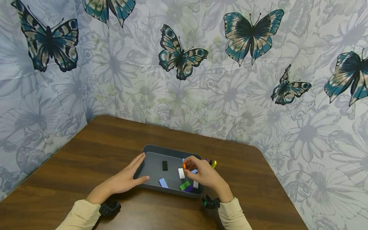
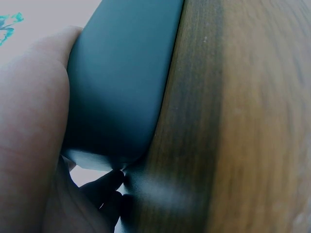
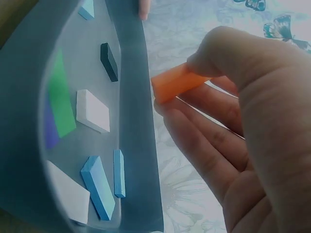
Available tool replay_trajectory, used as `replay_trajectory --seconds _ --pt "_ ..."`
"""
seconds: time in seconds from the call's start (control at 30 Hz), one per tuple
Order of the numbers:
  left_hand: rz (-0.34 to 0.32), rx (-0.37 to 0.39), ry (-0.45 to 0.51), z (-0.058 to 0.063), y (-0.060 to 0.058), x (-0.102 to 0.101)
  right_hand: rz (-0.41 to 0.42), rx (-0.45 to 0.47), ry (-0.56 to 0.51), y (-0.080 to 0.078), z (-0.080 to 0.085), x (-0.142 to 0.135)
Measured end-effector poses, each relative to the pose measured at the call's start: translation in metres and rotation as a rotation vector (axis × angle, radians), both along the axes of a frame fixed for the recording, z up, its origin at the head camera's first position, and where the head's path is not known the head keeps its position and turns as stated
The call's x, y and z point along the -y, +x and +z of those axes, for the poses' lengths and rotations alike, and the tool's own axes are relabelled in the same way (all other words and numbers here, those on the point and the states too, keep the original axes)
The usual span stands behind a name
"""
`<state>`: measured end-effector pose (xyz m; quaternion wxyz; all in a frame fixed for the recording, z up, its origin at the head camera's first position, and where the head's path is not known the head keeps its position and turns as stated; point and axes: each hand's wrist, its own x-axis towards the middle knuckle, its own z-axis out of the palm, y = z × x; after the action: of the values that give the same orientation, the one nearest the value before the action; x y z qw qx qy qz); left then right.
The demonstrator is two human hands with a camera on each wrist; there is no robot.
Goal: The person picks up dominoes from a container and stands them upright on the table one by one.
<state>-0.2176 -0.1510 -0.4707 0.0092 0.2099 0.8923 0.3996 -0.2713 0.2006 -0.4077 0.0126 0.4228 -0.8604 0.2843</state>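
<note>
A dark grey tray (image 1: 152, 163) lies on the table. Over its right part, my right hand (image 1: 205, 174) pinches an orange block (image 3: 176, 83) between thumb and fingers, raised above the tray floor. Along the tray's left side, my left hand (image 1: 123, 179) rests with its fingers stretched out, thumb at the near rim. Inside the tray lie a black block (image 1: 164, 165), a white block (image 1: 181, 173) and a light blue block (image 1: 163, 183). Near the right front corner, a green block (image 1: 185, 186) leans over a purple block (image 1: 188, 189), beside another white block (image 1: 196, 184).
Just beyond the tray's right side, a yellow block (image 1: 214, 164) and dark and purple pieces stand partly hidden behind my right hand. The wooden table (image 1: 126, 134) reaches back to a wall (image 1: 187, 105) covered in butterflies and flowers.
</note>
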Motion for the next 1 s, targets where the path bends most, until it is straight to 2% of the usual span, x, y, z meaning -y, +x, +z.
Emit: replay_trajectory --seconds 0.47,0.73,1.0 --pt "-0.004 -0.013 -0.01 0.0 -0.001 0.0 0.011 0.026 -0.047 0.0 0.005 -0.002" --pt "-0.001 -0.007 -0.007 0.0 0.0 0.0 -0.017 0.038 -0.068 0.002 0.009 -0.005" --pt "-0.008 -0.004 0.003 -0.001 -0.001 0.0 -0.02 -0.003 -0.067 0.001 0.012 -0.009"
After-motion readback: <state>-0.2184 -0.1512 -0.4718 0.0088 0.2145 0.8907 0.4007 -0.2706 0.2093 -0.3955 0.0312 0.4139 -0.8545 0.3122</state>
